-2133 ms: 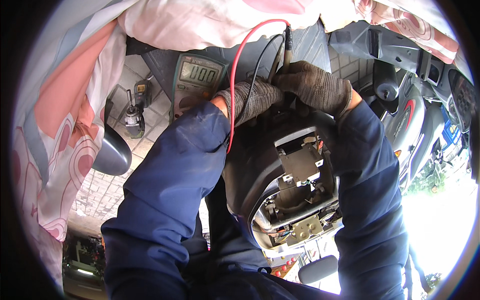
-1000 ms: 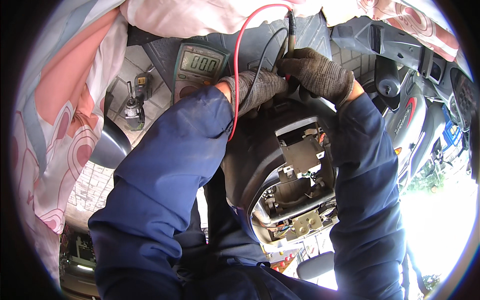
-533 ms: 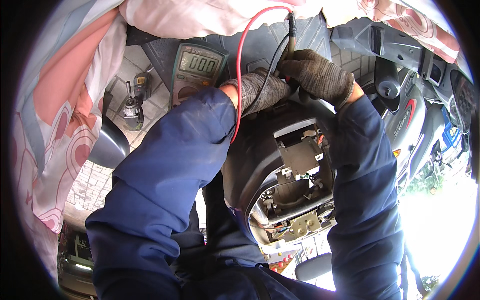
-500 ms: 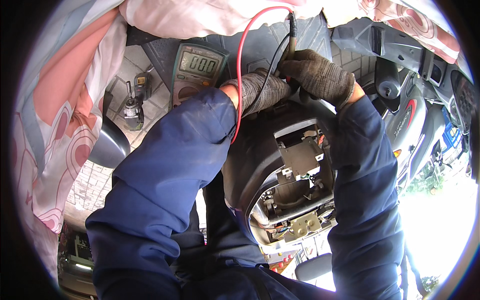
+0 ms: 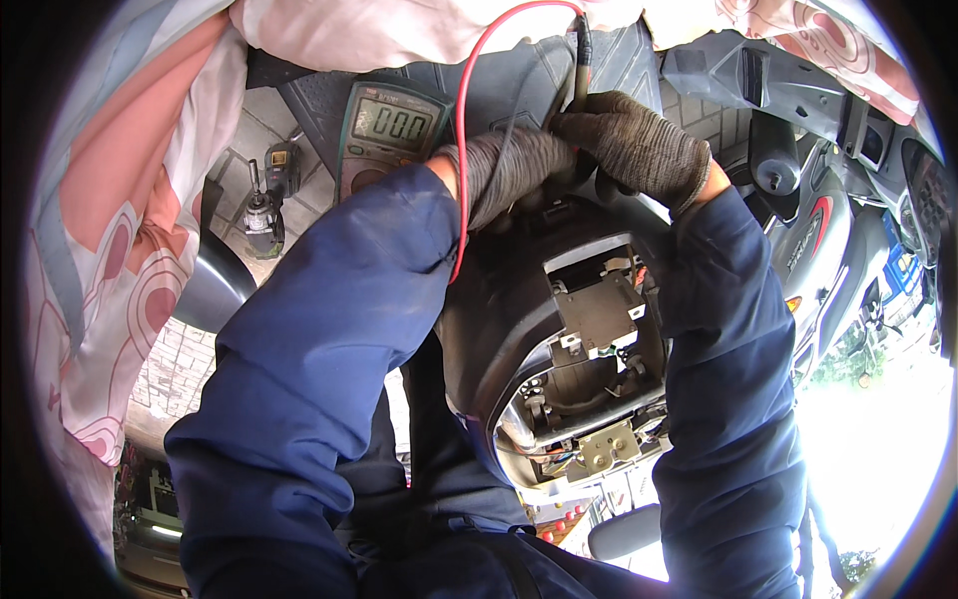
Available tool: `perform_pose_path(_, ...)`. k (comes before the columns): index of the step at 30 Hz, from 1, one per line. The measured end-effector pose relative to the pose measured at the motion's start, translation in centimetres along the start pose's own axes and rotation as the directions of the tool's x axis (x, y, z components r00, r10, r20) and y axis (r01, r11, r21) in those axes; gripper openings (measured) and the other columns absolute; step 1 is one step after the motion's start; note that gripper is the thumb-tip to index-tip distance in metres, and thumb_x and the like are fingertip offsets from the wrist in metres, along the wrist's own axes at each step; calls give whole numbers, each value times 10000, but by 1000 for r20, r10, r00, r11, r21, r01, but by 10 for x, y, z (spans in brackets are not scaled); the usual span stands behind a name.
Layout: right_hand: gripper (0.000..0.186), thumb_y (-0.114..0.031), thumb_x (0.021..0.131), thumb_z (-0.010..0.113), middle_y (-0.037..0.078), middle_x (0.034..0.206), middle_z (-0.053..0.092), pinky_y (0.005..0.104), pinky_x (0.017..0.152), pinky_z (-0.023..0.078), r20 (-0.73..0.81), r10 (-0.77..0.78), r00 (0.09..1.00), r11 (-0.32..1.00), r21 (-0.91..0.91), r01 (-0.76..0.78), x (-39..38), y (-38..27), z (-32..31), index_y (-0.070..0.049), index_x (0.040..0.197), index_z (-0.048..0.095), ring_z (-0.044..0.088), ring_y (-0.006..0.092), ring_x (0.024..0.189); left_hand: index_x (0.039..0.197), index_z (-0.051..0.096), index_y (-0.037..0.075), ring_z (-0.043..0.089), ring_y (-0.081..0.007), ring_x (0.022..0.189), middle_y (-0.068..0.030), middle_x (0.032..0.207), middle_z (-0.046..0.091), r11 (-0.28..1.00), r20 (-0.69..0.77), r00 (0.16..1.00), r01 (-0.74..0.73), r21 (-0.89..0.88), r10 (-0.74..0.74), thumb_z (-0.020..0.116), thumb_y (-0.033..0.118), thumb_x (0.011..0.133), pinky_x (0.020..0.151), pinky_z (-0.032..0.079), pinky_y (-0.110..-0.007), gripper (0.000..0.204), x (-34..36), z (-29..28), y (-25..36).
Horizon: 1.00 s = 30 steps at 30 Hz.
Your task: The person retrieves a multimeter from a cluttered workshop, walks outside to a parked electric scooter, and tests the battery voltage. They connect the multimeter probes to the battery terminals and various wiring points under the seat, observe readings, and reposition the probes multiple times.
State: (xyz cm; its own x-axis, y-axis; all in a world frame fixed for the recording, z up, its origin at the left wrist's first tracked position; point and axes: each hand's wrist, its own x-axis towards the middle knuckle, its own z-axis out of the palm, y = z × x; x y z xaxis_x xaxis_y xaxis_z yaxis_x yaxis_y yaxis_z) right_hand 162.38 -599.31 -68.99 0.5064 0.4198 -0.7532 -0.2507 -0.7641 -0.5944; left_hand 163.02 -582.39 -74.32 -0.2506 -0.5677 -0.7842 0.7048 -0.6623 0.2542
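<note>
My right hand [image 5: 644, 150], in a grey knitted glove, is closed around a test probe [image 5: 583, 62] standing upright, its upper end wrapped in black tape. A red test lead [image 5: 463, 110] arcs from the probe's top across to my left forearm. My left hand [image 5: 514, 170], gloved alike, is close beside the right one above the dark plastic body panel [image 5: 499, 309] of a scooter. Motion smears it and its fingertips are hidden, so its grip does not show. A blurred black lead crosses the back of it. A multimeter [image 5: 393, 122] with a lit display lies left of my hands.
Below my hands, the panel's opening exposes a metal bracket [image 5: 599, 311] and wiring. A cordless impact driver [image 5: 265, 205] stands on the paving at left. Patterned pink cloth [image 5: 150, 230] hangs at left and across the top. Other scooters [image 5: 813, 240] stand at right.
My left hand has shifted slightly left and is now blurred; the red lead has swung left with that arm. My right hand keeps its hold on the probe, nearly still.
</note>
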Motion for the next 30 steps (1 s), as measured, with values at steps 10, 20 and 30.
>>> perform_pose_path(10, 299, -53, 887, 492, 146, 997, 600, 242, 432, 471, 153, 390, 908, 837, 353, -419, 4, -8, -5, -17, 1158, 614, 624, 137, 582, 1045, 621, 79, 556, -207, 685, -72, 785, 584, 1000, -8, 1000, -1, -1, 1, 576, 424, 834, 531, 465, -351, 407, -10, 0, 1)
perform_pose_path(20, 286, -141, 906, 503, 107, 897, 623, 235, 406, 437, 105, 367, 924, 829, 414, -376, 1, -6, 0, -3, 1129, 616, 597, 126, 525, 1050, 623, 75, 558, -209, 690, -75, 789, 585, 1000, -10, 1000, 6, -8, -6, 577, 423, 834, 531, 466, -351, 412, -9, 3, 5)
perform_pose_path(30, 279, -152, 925, 474, 65, 798, 615, 223, 400, 424, 135, 209, 969, 924, 297, -241, 1, -10, 0, -39, 1137, 617, 584, 111, 494, 1055, 625, 72, 560, -210, 696, -79, 793, 586, 1000, -20, 1000, -5, -31, 4, 578, 423, 835, 532, 466, -351, 417, -16, 2, 5)
